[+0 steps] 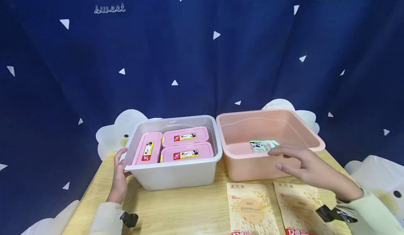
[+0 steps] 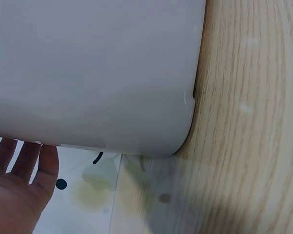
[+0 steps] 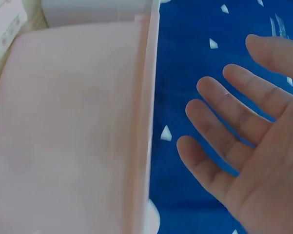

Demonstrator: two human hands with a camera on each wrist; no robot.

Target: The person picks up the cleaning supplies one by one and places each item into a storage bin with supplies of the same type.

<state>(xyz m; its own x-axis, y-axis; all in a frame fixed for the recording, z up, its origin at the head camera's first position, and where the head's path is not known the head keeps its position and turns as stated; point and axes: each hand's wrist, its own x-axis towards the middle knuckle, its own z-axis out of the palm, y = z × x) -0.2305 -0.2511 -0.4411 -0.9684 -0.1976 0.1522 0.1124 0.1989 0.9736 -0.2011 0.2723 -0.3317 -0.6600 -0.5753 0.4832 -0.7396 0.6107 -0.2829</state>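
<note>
My left hand [image 1: 119,177] holds the front left corner of a white plastic basin [image 1: 176,177], fingers along its left side and thumb near the front. In the left wrist view the fingers [image 2: 48,168] meet the basin's wall. Inside the basin lie three pink lidded boxes [image 1: 187,152] with red and yellow labels. My right hand [image 1: 304,165] is held over the front rim of a pink basin [image 1: 252,168], fingers spread and holding nothing; the right wrist view shows its bare palm [image 3: 263,161]. A small green and white packet [image 1: 262,145] lies inside the pink basin.
Two beige pouches with red print, a left pouch [image 1: 251,208] and a right pouch [image 1: 298,207], lie on the wooden table [image 1: 176,210] in front of the pink basin. A dark blue curtain [image 1: 195,52] with white triangles hangs close behind both basins.
</note>
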